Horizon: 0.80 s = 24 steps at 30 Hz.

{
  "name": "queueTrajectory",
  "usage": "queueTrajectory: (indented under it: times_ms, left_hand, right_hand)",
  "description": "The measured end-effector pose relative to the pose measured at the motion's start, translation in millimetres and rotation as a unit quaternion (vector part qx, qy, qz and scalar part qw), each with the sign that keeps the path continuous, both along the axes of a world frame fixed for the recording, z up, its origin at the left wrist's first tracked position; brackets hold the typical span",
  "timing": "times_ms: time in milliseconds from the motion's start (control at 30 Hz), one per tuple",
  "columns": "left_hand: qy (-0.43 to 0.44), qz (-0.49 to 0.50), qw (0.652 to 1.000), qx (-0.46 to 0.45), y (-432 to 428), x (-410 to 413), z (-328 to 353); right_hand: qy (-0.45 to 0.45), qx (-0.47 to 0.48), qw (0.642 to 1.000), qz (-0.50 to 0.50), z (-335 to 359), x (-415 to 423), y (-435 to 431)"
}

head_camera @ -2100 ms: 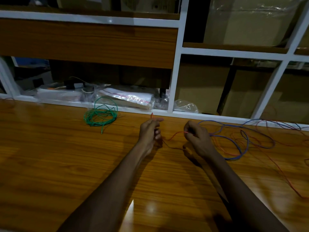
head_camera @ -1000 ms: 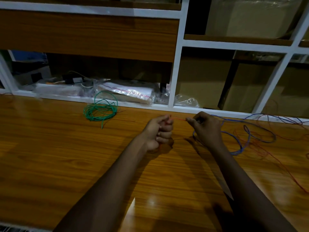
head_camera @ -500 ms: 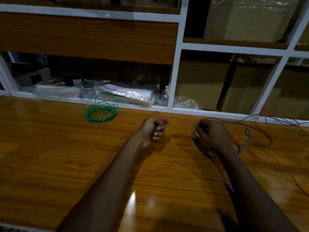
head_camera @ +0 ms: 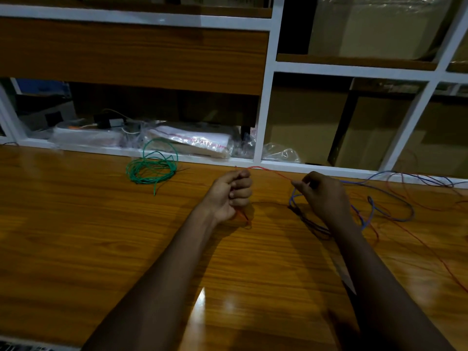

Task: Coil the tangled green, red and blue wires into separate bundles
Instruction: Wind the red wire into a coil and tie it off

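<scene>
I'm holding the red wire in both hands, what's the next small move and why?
Probably bring the right hand to the left hand, laying the red wire stretched between them as another loop. The left hand grips red wire hanging below it, the green bundle lies coiled, and loose red lies among the blue wire on the right.

on the table [head_camera: 76,236], a coiled wire [head_camera: 149,171] lies left; loose wires [head_camera: 371,211], seemingly tangled, right.

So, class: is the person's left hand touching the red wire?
Touching. In the head view the left hand curls round the red wire, which emerges from its fist and runs to the right hand.
</scene>
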<state>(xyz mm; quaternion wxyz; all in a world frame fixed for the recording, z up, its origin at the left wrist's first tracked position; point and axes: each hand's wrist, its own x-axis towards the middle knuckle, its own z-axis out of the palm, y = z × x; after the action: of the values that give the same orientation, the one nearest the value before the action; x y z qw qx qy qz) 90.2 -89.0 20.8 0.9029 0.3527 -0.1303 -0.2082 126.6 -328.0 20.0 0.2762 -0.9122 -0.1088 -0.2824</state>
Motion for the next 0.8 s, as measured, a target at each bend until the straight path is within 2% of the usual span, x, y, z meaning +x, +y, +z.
queueTrajectory:
  times_ms: [100, 133, 167, 233, 267, 300, 400, 500, 533, 567, 633, 700, 767, 800]
  left_hand:
    - [0.017, 0.071, 0.996, -0.058, 10.7, 3.4, 0.1]
    - [0.017, 0.111, 0.991, -0.073, 17.8, 4.8, 0.9]
    - [0.013, 0.145, 0.986, -0.085, 25.4, 6.2, 2.0]
    - [0.006, 0.182, 0.978, -0.101, 36.2, 8.5, 3.1]
    - [0.007, 0.189, 0.976, -0.106, 38.4, 9.3, 2.8]
    - [0.01, 0.193, 0.975, -0.112, 38.8, 9.7, 2.2]
    - [0.014, 0.21, 0.969, -0.132, 37.3, 11.3, 0.1]
    - [0.019, 0.234, 0.966, -0.111, 33.4, 11.2, -3.0]
    - [0.019, 0.235, 0.967, -0.1, 29.9, 10.1, -4.1]
    - [0.016, 0.231, 0.969, -0.089, 25.3, 9.0, -4.5]
    - [0.008, 0.221, 0.973, -0.068, 16.7, 7.3, -3.3]
    - [0.004, 0.223, 0.973, -0.051, 11.3, 5.0, -1.0]
    - [0.005, 0.234, 0.972, -0.035, 9.4, 1.1, 0.7]
    - [0.006, 0.241, 0.97, -0.029, 8.8, -1.3, 1.6]
  right_hand:
    - [0.043, 0.03, 0.999, -0.003, -4.6, 4.3, -12.1]
    - [0.052, 0.073, 0.996, 0.009, -5.0, 5.7, -17.5]
    - [0.069, 0.145, 0.987, 0.031, -3.7, 4.7, -22.1]
    - [0.125, 0.306, 0.942, 0.066, -1.4, 2.0, -31.0]
    - [0.151, 0.353, 0.92, 0.074, -1.2, 0.1, -33.0]
    - [0.163, 0.36, 0.916, 0.068, -2.6, -0.5, -34.5]
    - [0.138, 0.329, 0.934, 0.033, -4.9, 0.1, -32.9]
    - [0.085, 0.396, 0.914, 0.035, -0.3, 0.7, -27.1]
    - [0.059, 0.377, 0.924, 0.031, -0.3, 3.0, -24.4]
    - [0.037, 0.317, 0.947, 0.027, -0.2, 3.4, -20.4]
    - [0.021, 0.113, 0.993, 0.025, -4.7, 3.3, -8.1]
    - [0.048, -0.066, 0.996, 0.027, -7.0, -2.4, 13.4]
    - [0.086, -0.16, 0.982, 0.049, -1.4, -13.3, 31.4]
    - [0.105, -0.176, 0.976, 0.068, 3.1, -16.9, 36.3]
